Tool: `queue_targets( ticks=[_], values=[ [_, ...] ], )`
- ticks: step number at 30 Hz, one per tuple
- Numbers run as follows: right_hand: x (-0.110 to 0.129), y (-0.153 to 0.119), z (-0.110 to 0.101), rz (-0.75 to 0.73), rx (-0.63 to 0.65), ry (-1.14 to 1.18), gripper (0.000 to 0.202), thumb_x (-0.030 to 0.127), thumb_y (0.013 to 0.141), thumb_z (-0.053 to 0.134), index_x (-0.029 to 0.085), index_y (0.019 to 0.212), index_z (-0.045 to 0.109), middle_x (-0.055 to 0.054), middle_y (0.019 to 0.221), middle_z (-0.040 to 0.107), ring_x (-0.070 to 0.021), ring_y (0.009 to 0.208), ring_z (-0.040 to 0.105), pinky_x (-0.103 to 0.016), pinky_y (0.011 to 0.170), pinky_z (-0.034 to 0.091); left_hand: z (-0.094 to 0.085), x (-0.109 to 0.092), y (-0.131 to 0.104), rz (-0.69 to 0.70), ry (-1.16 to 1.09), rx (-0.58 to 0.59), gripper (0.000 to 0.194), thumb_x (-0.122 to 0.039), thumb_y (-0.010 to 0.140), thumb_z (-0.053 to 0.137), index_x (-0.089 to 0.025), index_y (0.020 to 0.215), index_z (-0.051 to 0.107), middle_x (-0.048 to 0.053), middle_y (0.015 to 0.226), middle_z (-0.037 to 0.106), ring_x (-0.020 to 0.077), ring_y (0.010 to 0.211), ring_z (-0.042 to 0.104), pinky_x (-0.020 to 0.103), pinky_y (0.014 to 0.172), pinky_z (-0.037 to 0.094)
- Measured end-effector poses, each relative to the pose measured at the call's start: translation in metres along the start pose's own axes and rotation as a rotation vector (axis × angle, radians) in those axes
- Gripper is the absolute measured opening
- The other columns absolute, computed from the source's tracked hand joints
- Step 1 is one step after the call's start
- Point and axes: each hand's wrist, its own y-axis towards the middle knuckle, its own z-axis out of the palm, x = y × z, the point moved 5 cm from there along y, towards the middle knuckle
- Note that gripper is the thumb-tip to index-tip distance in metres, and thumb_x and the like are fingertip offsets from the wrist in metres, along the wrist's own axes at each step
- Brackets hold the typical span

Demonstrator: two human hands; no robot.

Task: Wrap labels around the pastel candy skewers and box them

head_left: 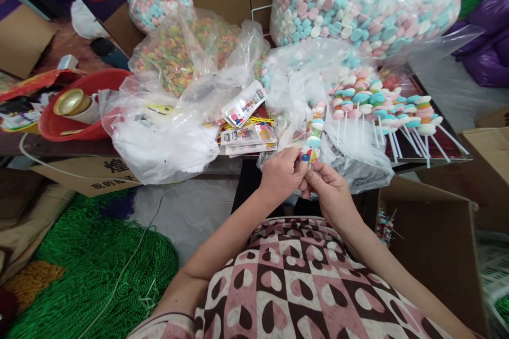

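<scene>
My left hand (281, 172) and my right hand (331, 188) meet close to my body at the table's front edge. Both are closed on the lower end of a marshmallow skewer (316, 130) in a clear printed bag, which points away from me. The fingertips pinch around its stick end; exactly what each finger grips is partly hidden. To the right lie several unwrapped marshmallow skewers (382, 100), their white sticks toward me. Flat printed bags (248, 137) are stacked left of my hands, with yellow twist ties (258, 121) among them.
A big clear bag of pastel marshmallows (366, 5) stands at the back right. Left of it is a bag of colourful gummy candies (186, 53). A red basin (85, 100) stands at the left. An open cardboard box (429, 254) with wrapped skewers is low on my right.
</scene>
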Motion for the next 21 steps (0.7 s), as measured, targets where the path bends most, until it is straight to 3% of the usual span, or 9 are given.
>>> queue_targets(
  ticks=[4,9,12,14,17,19,21],
  values=[
    [0.005,0.0,-0.007,-0.048,-0.035,-0.07,0.027,0.043,0.08,0.074,0.02,0.087,0.062,0.005,0.057,0.063,-0.0097,0.046,0.054,-0.021,0.046,0.043,0.003,-0.009,-0.002,0.141,0.221,0.093,0.01,-0.021,0.084,0.049,-0.02,0.079,0.057,0.005,0.079,0.065,0.0183,0.075,0.06,0.028,0.065,0.041],
    [0.017,0.003,-0.013,-0.1,-0.135,-0.144,0.025,0.043,0.08,0.073,0.019,0.081,0.063,0.006,0.054,0.058,-0.009,0.043,0.05,-0.021,0.044,0.042,0.003,-0.019,-0.003,0.24,0.197,0.201,0.018,-0.023,0.088,0.044,-0.017,0.084,0.06,0.007,0.081,0.066,0.0187,0.074,0.06,0.029,0.064,0.04],
    [0.023,0.005,-0.013,-0.14,-0.126,-0.172,0.025,0.042,0.081,0.072,0.019,0.078,0.063,0.005,0.055,0.058,-0.0088,0.044,0.051,-0.022,0.045,0.042,-0.003,-0.016,-0.002,0.172,-0.044,0.214,0.019,-0.024,0.088,0.045,-0.018,0.074,0.057,0.004,0.075,0.063,0.0159,0.072,0.057,0.028,0.068,0.041],
    [0.024,0.005,-0.013,-0.16,-0.129,-0.192,0.025,0.043,0.081,0.072,0.02,0.079,0.062,0.005,0.056,0.059,-0.0094,0.045,0.051,-0.022,0.046,0.042,-0.009,-0.008,0.002,0.007,-0.288,0.172,0.019,-0.028,0.088,0.048,-0.019,0.073,0.056,0.001,0.072,0.061,0.0143,0.072,0.056,0.027,0.072,0.043],
    [0.019,0.003,-0.012,-0.138,-0.115,-0.204,0.027,0.046,0.08,0.073,0.021,0.081,0.062,0.005,0.056,0.06,-0.0104,0.044,0.052,-0.023,0.044,0.043,-0.01,0.004,0.007,-0.267,-0.704,0.07,0.023,-0.041,0.09,0.051,-0.02,0.092,0.06,0.001,0.082,0.064,0.0141,0.081,0.06,0.026,0.075,0.046],
    [0.014,0.001,-0.008,-0.117,-0.063,-0.209,0.028,0.047,0.08,0.073,0.021,0.081,0.063,0.004,0.055,0.06,-0.0106,0.044,0.051,-0.024,0.044,0.043,-0.001,0.001,0.009,-0.333,-0.969,0.116,0.03,-0.048,0.088,0.055,-0.022,0.102,0.059,0.002,0.088,0.067,0.0144,0.082,0.062,0.026,0.072,0.048],
    [0.012,0.0,-0.004,-0.113,-0.02,-0.222,0.028,0.047,0.082,0.071,0.02,0.081,0.064,0.004,0.055,0.059,-0.0108,0.044,0.052,-0.024,0.044,0.044,0.01,-0.006,0.009,-0.364,-1.155,0.222,0.035,-0.051,0.083,0.063,-0.021,0.101,0.058,0.003,0.085,0.067,0.0132,0.069,0.062,0.026,0.06,0.049]
  ],
)
